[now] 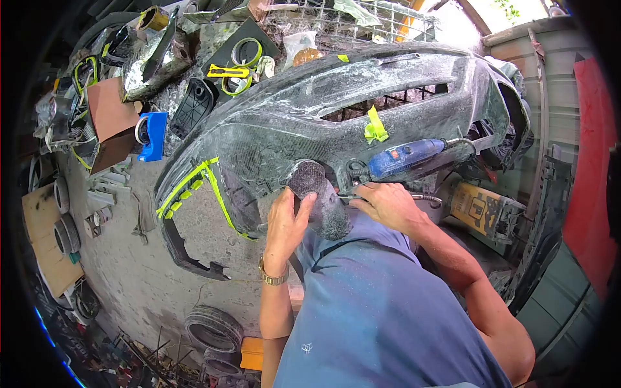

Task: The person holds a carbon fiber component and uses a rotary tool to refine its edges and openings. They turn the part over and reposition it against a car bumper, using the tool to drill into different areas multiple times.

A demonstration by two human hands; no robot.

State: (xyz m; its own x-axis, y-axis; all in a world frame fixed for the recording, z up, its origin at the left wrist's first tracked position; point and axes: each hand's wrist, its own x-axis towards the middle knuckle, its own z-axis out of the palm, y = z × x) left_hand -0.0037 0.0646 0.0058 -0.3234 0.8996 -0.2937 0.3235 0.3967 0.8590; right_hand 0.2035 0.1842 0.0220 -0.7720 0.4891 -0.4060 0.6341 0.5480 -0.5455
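Note:
A large dark car bumper [259, 142], coated in pale dust, stretches in front of me. My left hand [289, 220], with a watch at the wrist, is closed on the edge of a dark, dusty curved piece [331, 216] near my body. On its other side, my right hand [391, 205] pinches a thin handpiece [349, 196] whose tip points at that piece. A flexible shaft [427, 198] runs out from under this hand. Lying on the bumper just beyond is a blue rotary tool [406, 158].
Yellow-green tape [223, 204] lines the bumper's left opening. A yellow cutter [228, 72], tape rolls [247, 52] and a blue tape dispenser [152, 136] lie beyond it. Tyres [213, 328] sit on the floor at lower left. At right stands a yellow box [477, 208].

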